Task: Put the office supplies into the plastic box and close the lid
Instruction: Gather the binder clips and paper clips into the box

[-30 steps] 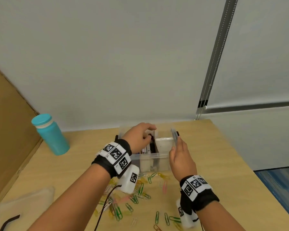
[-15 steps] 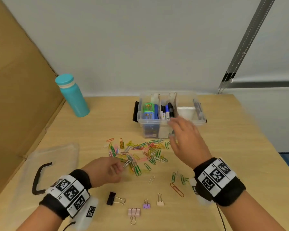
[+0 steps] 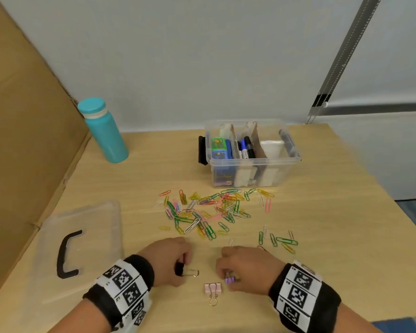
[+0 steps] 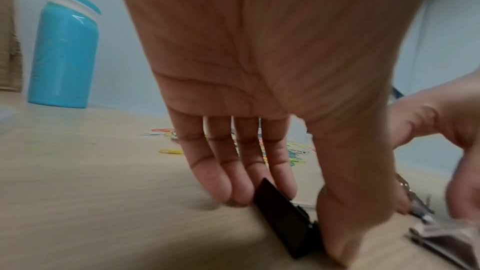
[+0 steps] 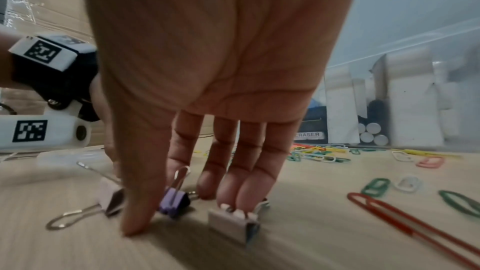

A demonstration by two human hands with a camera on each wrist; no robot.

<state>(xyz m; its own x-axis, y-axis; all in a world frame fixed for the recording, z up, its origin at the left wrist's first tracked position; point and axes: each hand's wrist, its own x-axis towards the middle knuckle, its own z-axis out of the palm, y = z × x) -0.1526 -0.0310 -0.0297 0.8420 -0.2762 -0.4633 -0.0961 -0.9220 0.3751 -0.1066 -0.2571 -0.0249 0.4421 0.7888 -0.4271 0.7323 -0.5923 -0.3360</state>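
Note:
My left hand point(image 3: 181, 265) point(image 4: 285, 225) pinches a black binder clip point(image 3: 179, 269) point(image 4: 281, 216) between thumb and fingers; the clip still lies on the table near its front edge. Beside it, my right hand point(image 3: 226, 275) point(image 5: 170, 209) pinches a small purple binder clip point(image 3: 229, 280) point(image 5: 173, 202) on the table, its other fingertips touching a small white binder clip point(image 5: 231, 224). A pink binder clip point(image 3: 213, 288) point(image 5: 110, 194) lies between the hands. The clear plastic box point(image 3: 252, 161) stands open at the back, holding markers and erasers. Its lid point(image 3: 87, 227) lies far left.
Several coloured paper clips point(image 3: 209, 212) are scattered between the box and my hands, with more at the right point(image 3: 283, 241). A teal bottle point(image 3: 105, 133) stands back left. A cardboard panel point(image 3: 22, 140) lines the table's left side.
Both hands left the box and came back to the table's front edge. The left now pinches the black binder clip, the right the purple one. The head view tilted down.

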